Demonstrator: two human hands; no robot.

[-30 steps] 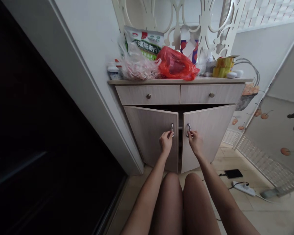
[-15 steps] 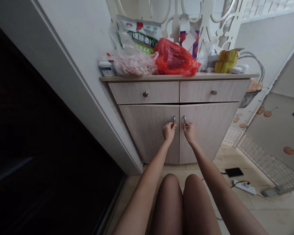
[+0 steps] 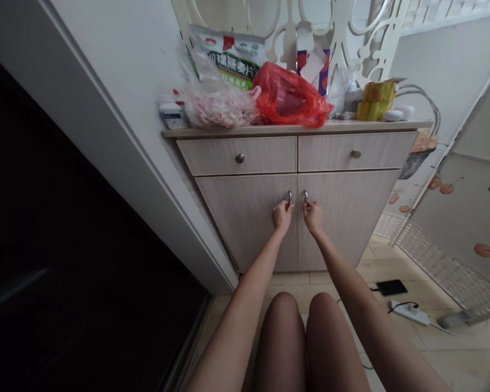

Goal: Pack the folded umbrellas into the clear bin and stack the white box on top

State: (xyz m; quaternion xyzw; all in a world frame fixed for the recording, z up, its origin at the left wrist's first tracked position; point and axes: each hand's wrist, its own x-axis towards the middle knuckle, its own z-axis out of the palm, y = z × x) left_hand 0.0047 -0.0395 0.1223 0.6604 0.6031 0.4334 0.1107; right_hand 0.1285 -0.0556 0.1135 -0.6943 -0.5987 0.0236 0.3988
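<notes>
Head view: both doors of the cabinet (image 3: 245, 131) are seen flush w/ the front, only a thin vert. seam being left btwn them. The L handle (image 3: 289, 195), on the L door (image 3: 240, 218) near the seam, is gripped at its lower part by the L hand (image 3: 282, 216), its fingers clamped on the metal. The R handle (image 3: 305, 194), on the R door (image 3: 351, 218) just across the seam, is held likewise by the R hand (image 3: 313, 216), fingers pinched tog. on it. Both forearms are stretched fwd; bare knees (image 3: 285, 316) are seen btwn them, bottom ctr.

Above the doors, the L drawer (image 3: 269, 155) and R drawer (image 3: 330, 155) are shut, each fitted w/ a round knob. On the cabinet top, from L to R, are placed a white jar (image 3: 173, 115), a clear plastic bag (image 3: 224, 106) w/ a printed packet (image 3: 237, 57) behind it, a red plastic bag (image 3: 286, 98), a purple/red box (image 3: 323, 79) at the back and a yellow pack (image 3: 373, 103).

On the floor (image 3: 338, 279), lower R, a dark flat device (image 3: 392, 287) and a white power strip (image 3: 410, 313) w/ a plug in it are laid near each other.
</notes>
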